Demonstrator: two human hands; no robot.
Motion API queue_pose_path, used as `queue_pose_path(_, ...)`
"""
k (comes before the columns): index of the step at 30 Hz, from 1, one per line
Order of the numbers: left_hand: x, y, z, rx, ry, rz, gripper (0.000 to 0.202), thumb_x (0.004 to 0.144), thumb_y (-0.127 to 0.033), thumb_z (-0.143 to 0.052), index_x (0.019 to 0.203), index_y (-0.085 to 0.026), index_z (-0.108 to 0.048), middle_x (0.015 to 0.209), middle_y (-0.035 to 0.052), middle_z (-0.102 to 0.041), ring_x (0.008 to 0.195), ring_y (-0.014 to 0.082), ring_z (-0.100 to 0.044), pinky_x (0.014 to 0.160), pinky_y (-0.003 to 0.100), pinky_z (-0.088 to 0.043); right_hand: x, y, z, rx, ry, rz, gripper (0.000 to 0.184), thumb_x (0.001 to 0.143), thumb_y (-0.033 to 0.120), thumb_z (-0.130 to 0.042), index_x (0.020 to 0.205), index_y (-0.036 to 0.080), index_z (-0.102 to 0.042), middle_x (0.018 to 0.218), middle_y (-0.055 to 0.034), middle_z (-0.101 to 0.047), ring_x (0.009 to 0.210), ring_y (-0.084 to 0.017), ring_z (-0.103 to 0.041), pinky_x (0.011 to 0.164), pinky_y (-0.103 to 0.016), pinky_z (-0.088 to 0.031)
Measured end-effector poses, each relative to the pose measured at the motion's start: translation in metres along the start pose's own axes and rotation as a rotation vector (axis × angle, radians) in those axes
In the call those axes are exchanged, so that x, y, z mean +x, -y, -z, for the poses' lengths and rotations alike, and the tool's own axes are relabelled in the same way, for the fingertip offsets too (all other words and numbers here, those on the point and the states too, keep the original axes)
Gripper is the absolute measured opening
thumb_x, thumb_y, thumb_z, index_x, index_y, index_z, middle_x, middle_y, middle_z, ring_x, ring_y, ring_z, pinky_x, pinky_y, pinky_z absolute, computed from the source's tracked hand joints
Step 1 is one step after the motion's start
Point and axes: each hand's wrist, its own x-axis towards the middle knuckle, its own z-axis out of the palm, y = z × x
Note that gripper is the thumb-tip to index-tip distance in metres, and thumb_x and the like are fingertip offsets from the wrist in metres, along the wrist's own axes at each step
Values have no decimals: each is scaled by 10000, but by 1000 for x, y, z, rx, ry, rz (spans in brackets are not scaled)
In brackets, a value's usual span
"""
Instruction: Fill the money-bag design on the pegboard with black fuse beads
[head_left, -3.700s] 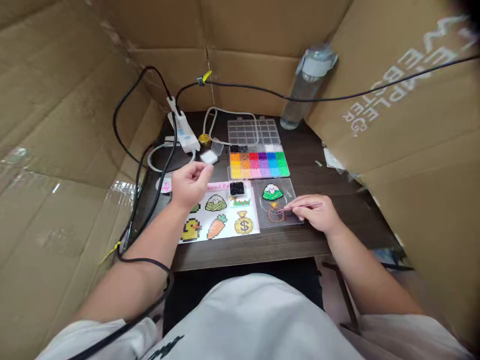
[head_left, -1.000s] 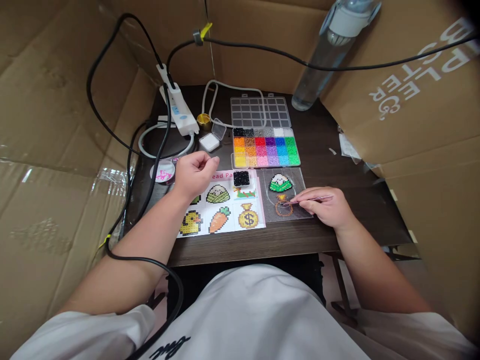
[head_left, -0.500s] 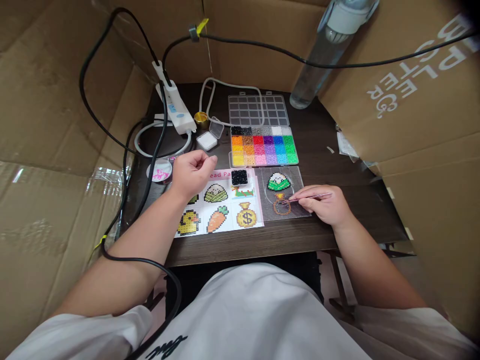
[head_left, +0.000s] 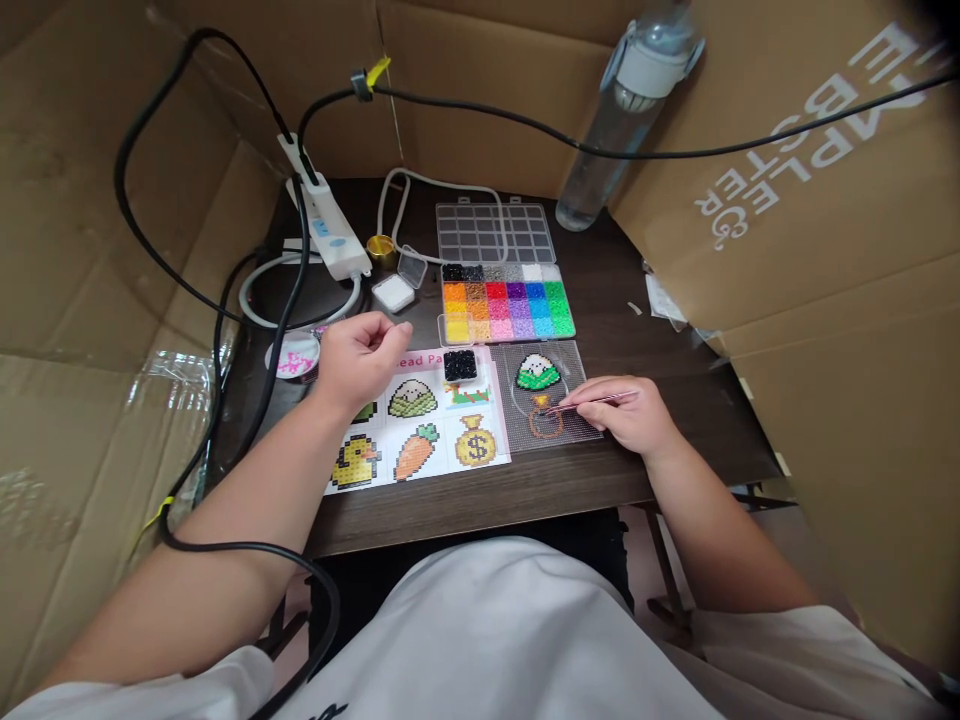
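Holding thin, pinkish, metal-looking tweezers [head_left: 616, 397] pinched in fingers of the right hand [head_left: 636, 415], reaching over a brown-and-yellow bag shape of small beads [head_left: 533, 424] on a clear plastic pegboard [head_left: 511, 430]. Probably light and stiff, best to take at mid-length; must disturb beads little, being likely slippery and easily knocked. Curling the left hand [head_left: 360, 362] loosely, apparently around nothing. Can read only "ead Pa" and "$" on a white printed sheet [head_left: 448, 425], "MPLE & BSTER" on a brown cardboard wall [head_left: 832, 300].

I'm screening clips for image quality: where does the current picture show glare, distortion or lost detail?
Head view: bright glare on the clear tape along the left cardboard wall; head view: wide-angle distortion, probably exaggerating the lean of the water bottle; head view: tips of the tweezers in the right hand too small to make out clearly.
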Motion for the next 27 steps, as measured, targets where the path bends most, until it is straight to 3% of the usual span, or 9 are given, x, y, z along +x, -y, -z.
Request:
queue_pose_path(19,-2,-4,3,28,33,63,326,759,-333,-605,515,-174,-458,470,-47,-363,481,81,-324,490,249,-272,2,2,-2,-21,28,7,101,786,246,-741,849,214,-814,852,-80,-778,455,-81,-562,379,-211,-434)
queue_pose_path(27,-1,-3,7,36,57,60,348,767,-379,-586,518,-170,-461,473,-43,-374,487,82,-331,497,245,-275,1,-4,1,97,20,-7,112,796,265,-738,870,218,-807,864,-73,-767,441,-65,-507,399,-229,-402)
